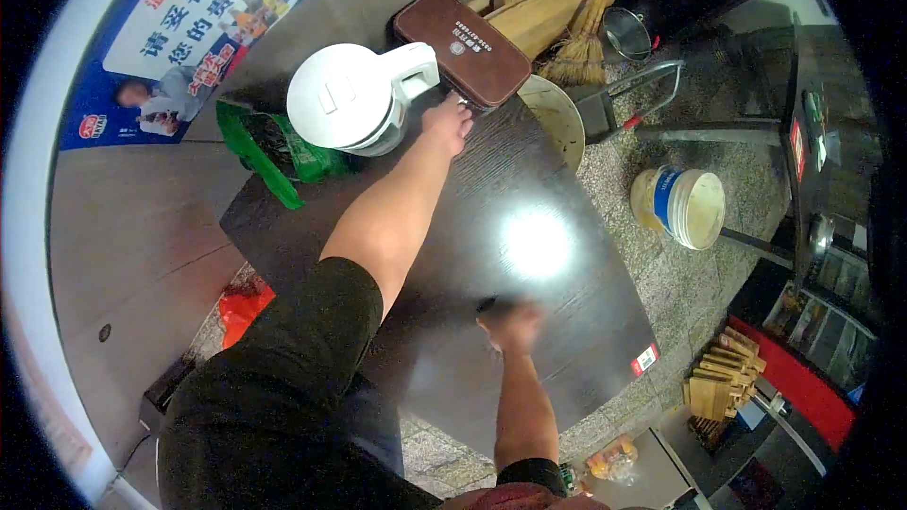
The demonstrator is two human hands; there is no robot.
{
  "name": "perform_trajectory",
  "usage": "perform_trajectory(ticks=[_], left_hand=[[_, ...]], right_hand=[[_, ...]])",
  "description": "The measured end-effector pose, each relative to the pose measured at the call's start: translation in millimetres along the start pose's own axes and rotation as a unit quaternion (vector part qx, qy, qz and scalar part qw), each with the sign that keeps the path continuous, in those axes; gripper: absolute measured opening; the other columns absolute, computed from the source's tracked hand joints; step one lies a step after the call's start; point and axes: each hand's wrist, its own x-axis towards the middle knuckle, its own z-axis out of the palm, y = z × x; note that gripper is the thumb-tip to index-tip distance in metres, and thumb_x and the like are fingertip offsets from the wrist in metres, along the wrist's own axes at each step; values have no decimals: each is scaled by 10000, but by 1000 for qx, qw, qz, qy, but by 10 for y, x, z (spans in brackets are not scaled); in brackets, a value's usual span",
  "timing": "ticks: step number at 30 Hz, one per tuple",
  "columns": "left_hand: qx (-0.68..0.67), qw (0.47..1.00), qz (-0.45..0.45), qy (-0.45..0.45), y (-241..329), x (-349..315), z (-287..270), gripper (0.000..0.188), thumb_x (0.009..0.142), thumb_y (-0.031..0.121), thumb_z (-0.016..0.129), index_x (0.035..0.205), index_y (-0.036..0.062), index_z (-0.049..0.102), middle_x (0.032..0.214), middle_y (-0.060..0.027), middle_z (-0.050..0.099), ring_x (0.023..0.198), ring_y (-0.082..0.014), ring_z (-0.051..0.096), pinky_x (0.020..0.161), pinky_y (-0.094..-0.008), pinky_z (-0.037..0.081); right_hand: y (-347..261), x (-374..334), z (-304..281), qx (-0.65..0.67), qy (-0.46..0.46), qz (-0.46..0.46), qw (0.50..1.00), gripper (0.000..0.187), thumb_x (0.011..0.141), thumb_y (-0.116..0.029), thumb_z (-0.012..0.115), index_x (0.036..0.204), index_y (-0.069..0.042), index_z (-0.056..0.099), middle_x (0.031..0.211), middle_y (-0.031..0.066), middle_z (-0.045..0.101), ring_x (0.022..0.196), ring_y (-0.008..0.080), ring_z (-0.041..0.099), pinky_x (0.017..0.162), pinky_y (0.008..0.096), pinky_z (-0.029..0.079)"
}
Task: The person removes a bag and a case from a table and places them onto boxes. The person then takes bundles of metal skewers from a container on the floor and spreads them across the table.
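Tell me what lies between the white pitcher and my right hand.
In the head view, your left forearm crosses between the white pitcher and your right hand; beyond it come dark tabletop and a blurred dark thing at that hand.

- A black short-sleeved top of soft, matte cloth, its colour plain and unpatterned where it shows; the darkest parts lose their detail.
- Its wide, loose left sleeve, also black, ending in a slightly curved, plain hem around the arm.
- Its black right sleeve, only a short band of which shows, with a similarly plain edge.
- A patch of dark maroon cloth at the lower edge, cut off, so which garment it belongs to cannot be told.
- A dark, blue-grey piece of legwear, partly visible, its cut unclear.
- Bare forearms, a bare left hand and a right hand blurred in outline.
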Motion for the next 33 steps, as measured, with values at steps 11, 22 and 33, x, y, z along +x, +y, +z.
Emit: perform_trajectory(ticks=[11,22,33], left_hand=[[-138,989,-30,33,32,153,22,171,901,278,534,811,137,496,723,9,474,613,-133,417,585,-301,366],[-108,990,-88,33,-181,257,-107,218,918,187,429,708,135,456,617,14,412,506,-121,336,466,-268,307],[-20,996,-59,59,-804,-660,-828,110,920,112,481,989,33,450,902,-76,567,731,-197,577,671,-365,531]], right_hand=[[-224,-190,-229,-22,-13,33,999,1274,640,-641,711,1428,-30,-81,1435,387,-29,1318,497,193,1084,519,179],[-15,206,319,-114,102,-52,987,1273,564,-762,644,1399,17,81,1405,318,158,1274,470,264,1036,558,231],[-148,21,303,-121,80,-9,989,1206,633,-718,639,1455,-60,52,1429,273,235,1289,471,262,1051,524,243]])
